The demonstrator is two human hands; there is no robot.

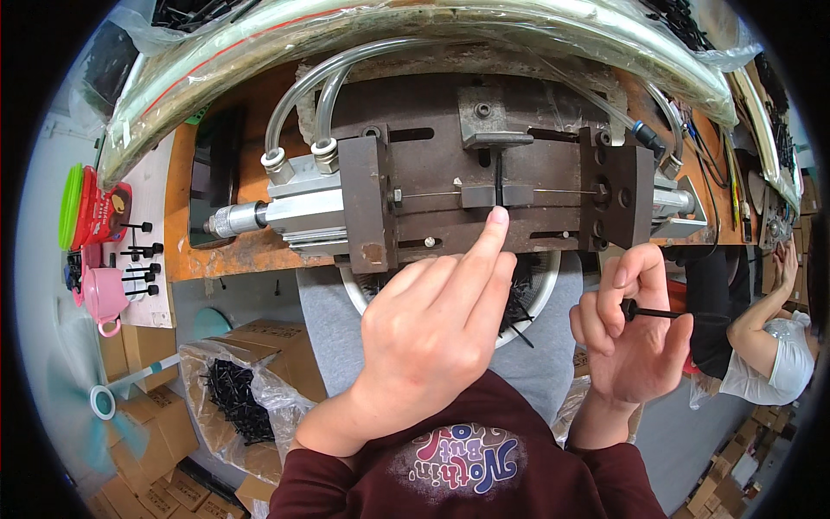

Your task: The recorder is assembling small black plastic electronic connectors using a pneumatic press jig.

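My left hand reaches over the near edge of a dark metal fixture, index finger stretched forward. Its fingertip touches, or nearly touches, the near end of a thin black rod standing between two small grey blocks. The left thumb is hidden beneath the hand. To the right, in front of the fixture, my right hand is raised with curled fingers. It holds a black headed pin, whose head sits at the fingers and whose shaft points right past the thumb.
Air cylinders with clear hoses flank the fixture. A bowl with black pins rests on my lap. Left are a pink cup, a fan and a bagged box of pins. Another person is at far right.
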